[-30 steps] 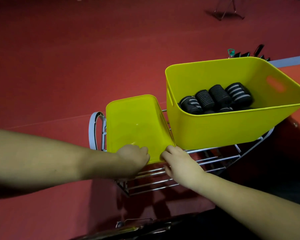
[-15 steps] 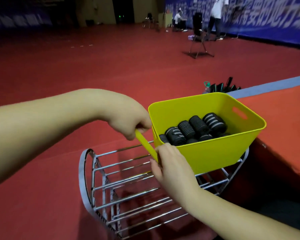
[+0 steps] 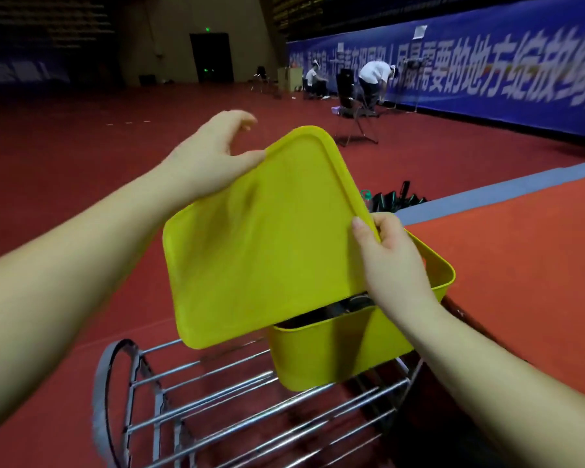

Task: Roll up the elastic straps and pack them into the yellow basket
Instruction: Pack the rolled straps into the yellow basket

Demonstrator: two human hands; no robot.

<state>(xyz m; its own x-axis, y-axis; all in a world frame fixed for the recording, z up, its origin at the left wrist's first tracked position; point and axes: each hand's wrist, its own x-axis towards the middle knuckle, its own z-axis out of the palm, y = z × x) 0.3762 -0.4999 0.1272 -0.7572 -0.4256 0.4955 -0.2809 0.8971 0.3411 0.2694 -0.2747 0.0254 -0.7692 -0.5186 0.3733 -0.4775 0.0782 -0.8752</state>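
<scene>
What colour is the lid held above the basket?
Yellow, like the basket; the lid shows in the head view.

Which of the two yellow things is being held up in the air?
The flat yellow lid, held by both hands at its edges; the deep yellow basket sits on the wire rack.

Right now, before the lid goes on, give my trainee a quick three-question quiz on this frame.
1. True or false: the yellow lid already sits flat and closed on the yellow basket.
2. Which hand pinches the lid's right edge: A) left hand B) right hand C) neither?
3. Fill in: the basket rests on a metal ____ rack.

Key:
1. False; the lid is held tilted above the basket, and dark rolled straps show in the gap.
2. B; the left hand holds the upper left edge.
3. wire
</scene>
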